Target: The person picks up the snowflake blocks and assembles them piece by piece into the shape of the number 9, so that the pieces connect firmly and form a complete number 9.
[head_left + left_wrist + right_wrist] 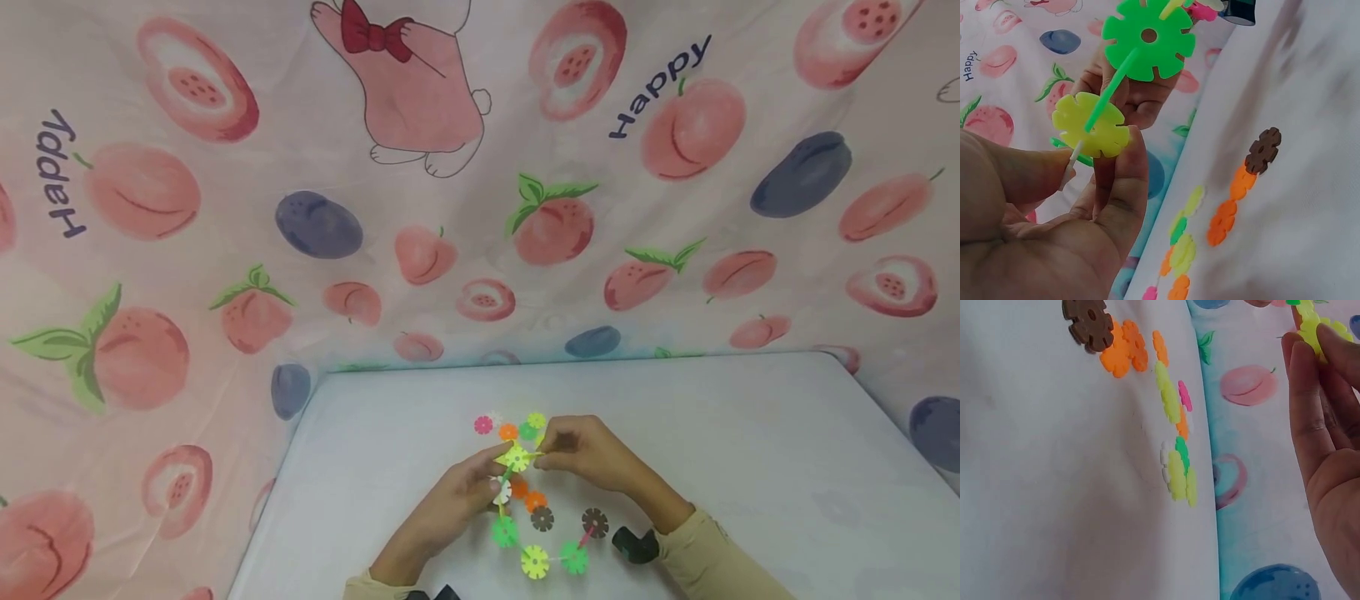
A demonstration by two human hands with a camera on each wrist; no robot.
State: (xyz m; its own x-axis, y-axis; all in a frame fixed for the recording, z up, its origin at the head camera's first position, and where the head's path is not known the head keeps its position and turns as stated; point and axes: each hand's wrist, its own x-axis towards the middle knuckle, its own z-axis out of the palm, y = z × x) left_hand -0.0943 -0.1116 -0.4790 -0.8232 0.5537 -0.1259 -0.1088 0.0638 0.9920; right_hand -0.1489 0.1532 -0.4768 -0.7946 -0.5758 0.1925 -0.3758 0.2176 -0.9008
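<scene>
A chain of slotted flower-shaped plastic discs (535,562) hangs between and below the hands, joined slot to slot in green, yellow, white, pink and brown. My left hand (457,500) grips its upper left part; in the left wrist view the thumb and fingers pinch near a white disc (1071,165), seen edge-on, beside a yellow disc (1088,125) and a green disc (1147,56). My right hand (588,450) pinches a yellow disc (1314,328) between thumb and fingertips at the chain's upper end. Whether that disc is fully slotted in, I cannot tell.
On the white table (360,467) lie loose discs: a brown disc (1089,324), orange discs (1125,350), and a group behind with a pink disc (483,425), a green disc (1182,452) and yellow discs (1176,475). A fruit-print cloth (420,317) hangs behind the table.
</scene>
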